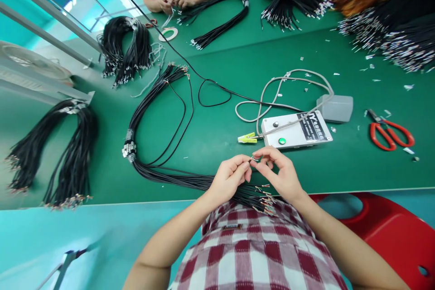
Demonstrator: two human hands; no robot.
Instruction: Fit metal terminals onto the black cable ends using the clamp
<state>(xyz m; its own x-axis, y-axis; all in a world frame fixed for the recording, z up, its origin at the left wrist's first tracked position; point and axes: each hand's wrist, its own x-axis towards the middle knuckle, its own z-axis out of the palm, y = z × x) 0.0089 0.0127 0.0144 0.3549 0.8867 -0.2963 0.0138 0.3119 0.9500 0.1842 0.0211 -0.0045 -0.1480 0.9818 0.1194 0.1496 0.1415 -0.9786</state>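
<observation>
My left hand [233, 176] pinches the end of a black cable, whose thin inner wires stick out past the fingertips. Close against it, my right hand [279, 173] has thumb and forefinger closed on those stripped wire ends. Below both hands, the loose ends of a black cable bundle [183, 180] hang over the table edge onto my lap, their coppery tips fanned out. The bundle curves away to the left, bound with silvery tape [129, 149]. Just beyond my hands lies a white tester box [292, 129] with a green button and a yellow clip [247, 138].
Red-handled scissors [390, 133] and a grey adapter [335, 108] lie to the right. Cable bundles [70, 145] lie left, with more [125, 50] behind. A large cable pile [397, 27] fills the far right. Across the table, a co-worker's hands [175, 1] handle white strips near a tape roll [168, 34].
</observation>
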